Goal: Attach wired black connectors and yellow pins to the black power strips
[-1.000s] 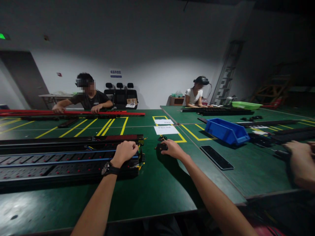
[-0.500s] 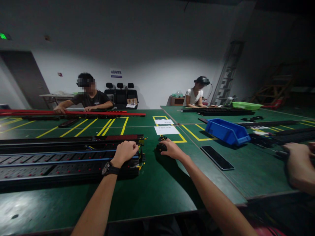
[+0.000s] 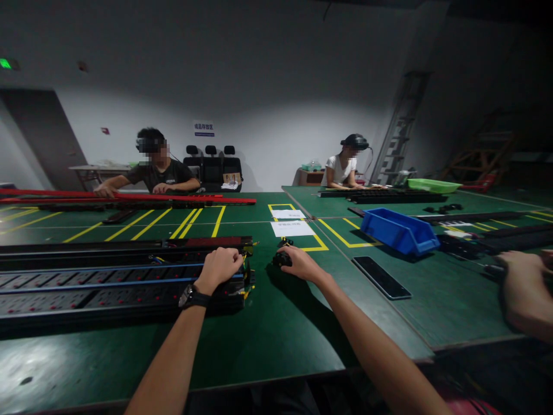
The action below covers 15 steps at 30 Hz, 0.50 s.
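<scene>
My left hand (image 3: 221, 269), with a black watch on its wrist, is closed over the right end of the long black strips (image 3: 142, 294). These lie side by side, with rows of red dots, blue edge lines and yellow wires at the end. Some of its fingers are hidden behind the hand. Across a small gap to the right, my right hand (image 3: 300, 263) is closed round a small black part (image 3: 281, 260) just over the green table (image 3: 268, 346). Another small dark part (image 3: 285, 242) lies just beyond that hand.
White paper sheets (image 3: 294, 229) lie ahead. To the right are a phone (image 3: 381, 278), a blue bin (image 3: 400, 231) and another person's hand (image 3: 522, 265) with a tool. Two people sit across the table, one holding a long red strip (image 3: 194, 199).
My right hand has shifted very slightly left with the small black part. My left hand stays in place. Across the table, the person's red strip has tilted a little.
</scene>
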Tool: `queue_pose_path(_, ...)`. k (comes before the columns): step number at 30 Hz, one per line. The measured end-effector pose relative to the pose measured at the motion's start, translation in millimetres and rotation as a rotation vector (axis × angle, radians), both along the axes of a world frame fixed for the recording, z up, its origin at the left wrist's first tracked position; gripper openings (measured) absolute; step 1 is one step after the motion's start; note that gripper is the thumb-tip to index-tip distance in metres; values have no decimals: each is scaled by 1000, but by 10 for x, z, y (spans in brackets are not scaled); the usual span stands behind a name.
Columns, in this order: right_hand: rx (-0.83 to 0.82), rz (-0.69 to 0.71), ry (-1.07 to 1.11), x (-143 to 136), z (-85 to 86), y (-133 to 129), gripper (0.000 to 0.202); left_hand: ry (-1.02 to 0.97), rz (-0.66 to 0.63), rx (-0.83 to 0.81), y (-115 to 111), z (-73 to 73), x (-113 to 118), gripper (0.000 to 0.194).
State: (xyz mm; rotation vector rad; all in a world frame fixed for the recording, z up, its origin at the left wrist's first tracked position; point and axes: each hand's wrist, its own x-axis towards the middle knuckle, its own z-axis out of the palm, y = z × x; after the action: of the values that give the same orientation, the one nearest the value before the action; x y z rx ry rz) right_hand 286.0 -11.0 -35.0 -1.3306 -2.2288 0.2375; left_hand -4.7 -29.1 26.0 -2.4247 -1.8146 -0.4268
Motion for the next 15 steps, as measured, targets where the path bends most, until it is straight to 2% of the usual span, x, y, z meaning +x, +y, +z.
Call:
queue_pose_path(5, -27, -5, -4, -9, 17, -3, 49, 10, 12, -5, -3, -1, 7, 36)
queue_pose_path(10, -45, 67, -4, -42, 68, -39, 37, 1, 11, -7, 4, -1, 2, 35)
queue_pose_path(15, -57, 98, 8, -61, 62, -37, 38, -2, -3, -1, 16, -15, -8, 36)
